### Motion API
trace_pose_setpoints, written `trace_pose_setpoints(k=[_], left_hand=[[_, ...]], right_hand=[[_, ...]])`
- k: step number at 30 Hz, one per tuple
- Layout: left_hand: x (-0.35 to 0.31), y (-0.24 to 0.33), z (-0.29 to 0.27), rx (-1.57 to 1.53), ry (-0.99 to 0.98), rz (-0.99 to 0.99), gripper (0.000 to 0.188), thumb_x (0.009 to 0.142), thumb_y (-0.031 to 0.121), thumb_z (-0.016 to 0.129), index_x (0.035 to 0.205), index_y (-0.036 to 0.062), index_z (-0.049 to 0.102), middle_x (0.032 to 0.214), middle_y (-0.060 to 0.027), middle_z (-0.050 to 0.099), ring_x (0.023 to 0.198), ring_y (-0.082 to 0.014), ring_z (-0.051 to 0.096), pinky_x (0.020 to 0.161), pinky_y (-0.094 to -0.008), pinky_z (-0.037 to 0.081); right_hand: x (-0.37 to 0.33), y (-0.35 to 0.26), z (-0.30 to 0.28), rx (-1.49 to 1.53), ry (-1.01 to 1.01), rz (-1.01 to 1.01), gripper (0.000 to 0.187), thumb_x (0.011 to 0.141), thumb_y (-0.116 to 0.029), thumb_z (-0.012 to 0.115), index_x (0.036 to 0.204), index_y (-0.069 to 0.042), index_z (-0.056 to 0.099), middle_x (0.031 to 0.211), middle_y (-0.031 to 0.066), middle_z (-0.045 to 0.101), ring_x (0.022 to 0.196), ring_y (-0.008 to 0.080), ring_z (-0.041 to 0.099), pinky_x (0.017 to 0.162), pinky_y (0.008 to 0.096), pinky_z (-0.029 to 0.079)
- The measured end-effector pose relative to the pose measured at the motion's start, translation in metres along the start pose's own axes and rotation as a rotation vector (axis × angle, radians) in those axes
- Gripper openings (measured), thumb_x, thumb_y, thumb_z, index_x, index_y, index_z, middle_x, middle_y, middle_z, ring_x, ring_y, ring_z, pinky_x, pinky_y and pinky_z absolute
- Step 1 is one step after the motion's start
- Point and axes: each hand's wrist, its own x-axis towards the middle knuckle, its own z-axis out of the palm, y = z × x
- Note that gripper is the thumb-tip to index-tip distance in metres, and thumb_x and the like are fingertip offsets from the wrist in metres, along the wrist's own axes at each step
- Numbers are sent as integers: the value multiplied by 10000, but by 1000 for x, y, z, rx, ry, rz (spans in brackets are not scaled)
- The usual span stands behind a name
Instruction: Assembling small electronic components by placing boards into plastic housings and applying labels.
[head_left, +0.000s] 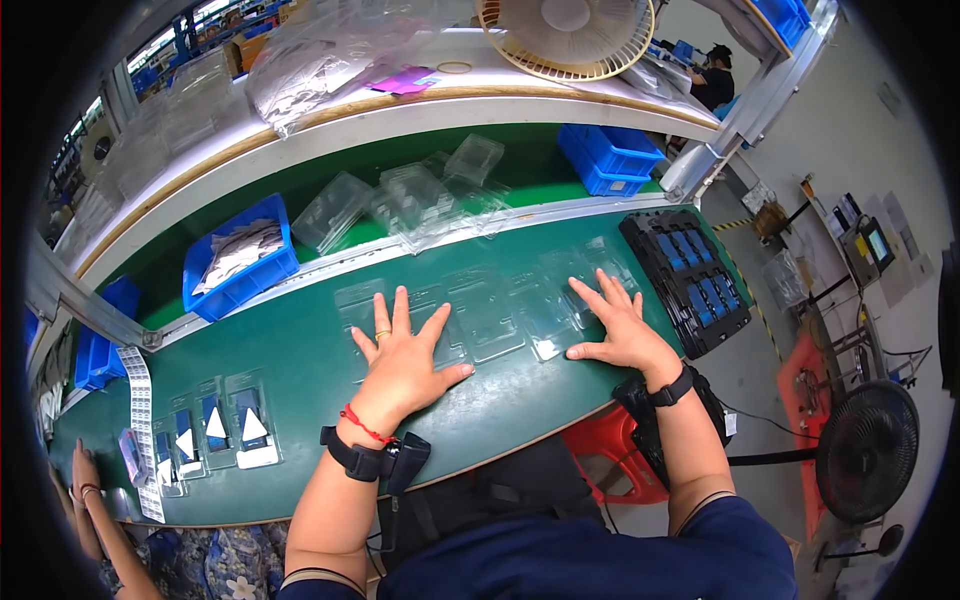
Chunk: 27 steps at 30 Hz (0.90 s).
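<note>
Head view: left hand (402, 352) spread flat, fingers splayed, palm down on a row of clear plastic blister trays (487, 318) lying side by side on the green work surface (300, 370). Right hand (617, 325) likewise open and flat, fingers fanned, pressing on the right end of the same row. Nothing gripped in either hand. Black tray of blue parts (690, 280) just right of the right hand, at the table's end. Finished packs with white triangles (215, 430) lying well to the left near the front edge, beside a strip of labels (140, 420). Blue bin of white pieces (240, 257) on the conveyor behind, loose clear trays (410, 195) heaped beyond the row. Another person's hand (83, 468) at lower left
</note>
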Motion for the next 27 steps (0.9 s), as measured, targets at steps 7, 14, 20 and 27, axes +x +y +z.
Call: trace_pose_setpoints(k=[7,14,20,27], left_hand=[[-1,3,-13,27,-54,-49,731,691,441,742,1330,197,482,1477,-267,157,1382,-449,39,1016,-691,107],[1,-3,-12,24,126,-36,628,730,305,730,1286,109,514,1457,-251,241,1389,-396,114,1090,-560,110],[4,1,-8,-30,211,43,527,745,206,718,1226,67,552,1430,-245,290,1367,-408,179,1089,-538,158],[10,-13,-4,-120,285,74,441,748,153,714,1159,48,590,1389,-250,352,1343,-407,241,1079,-476,237]], right_hand=[[3,-9,8,-68,16,-30,845,713,-512,710,1415,-217,343,1466,307,139,1364,478,100,1051,642,35],[-8,34,-30,-28,393,-80,657,743,-362,720,1291,-80,494,1318,280,435,1240,385,423,1016,479,336],[-37,178,-101,-15,544,620,372,716,-240,747,996,-6,674,907,172,681,870,279,660,815,360,502],[-19,236,-111,-81,528,740,346,709,-255,768,967,-41,682,962,143,678,939,270,642,831,354,486]])
